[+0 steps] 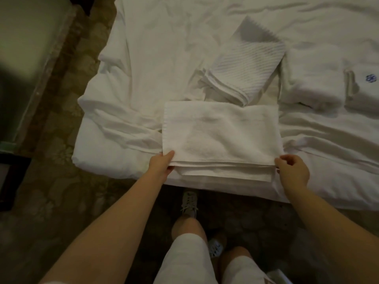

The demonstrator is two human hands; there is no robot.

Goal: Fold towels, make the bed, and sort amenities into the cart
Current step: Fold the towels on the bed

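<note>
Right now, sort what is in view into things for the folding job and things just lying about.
Job: flat towel, held at its near corners by left hand and right hand; ribbed towel, thick folded towel, crested towel, bed.
Lying about: carpet, shoe.

Dim, warm light. Brown patterned carpet (61,136) covers floor. Bed (153,48) with rumpled white sheet fills upper right. Pale glossy-topped furniture (30,48) stands left of bed, strip of carpet between. Dark furniture edge (12,177) at lower left.
</note>
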